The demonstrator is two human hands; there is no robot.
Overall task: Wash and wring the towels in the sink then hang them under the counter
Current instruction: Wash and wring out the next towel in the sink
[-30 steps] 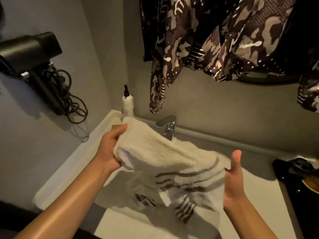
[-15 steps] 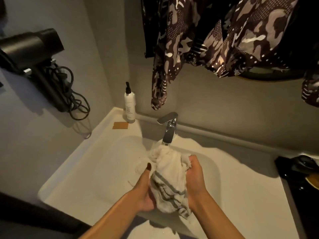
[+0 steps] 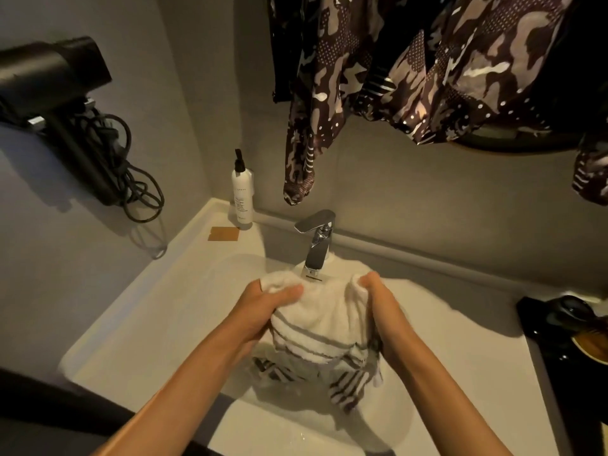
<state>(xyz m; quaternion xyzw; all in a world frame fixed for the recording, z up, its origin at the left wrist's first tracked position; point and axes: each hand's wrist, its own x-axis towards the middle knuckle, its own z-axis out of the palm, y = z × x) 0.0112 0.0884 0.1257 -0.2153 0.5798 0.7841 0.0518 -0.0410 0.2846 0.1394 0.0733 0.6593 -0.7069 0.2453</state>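
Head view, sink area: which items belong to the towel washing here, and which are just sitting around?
In use:
- striped towel, gripped by left hand and right hand
- faucet, spout just above the towel
- sink

Lying about:
- pump bottle
- hair dryer on the wall
- patterned garment hanging above
- tan card on the counter

No text can be read anywhere. The white pump bottle [image 3: 242,199], standing on the counter to the left of the faucet [image 3: 316,245], carries a short dark line of print high on its front and a few smaller lines lower down, all too small and blurred to make out. Nothing else near the faucet bears lettering.
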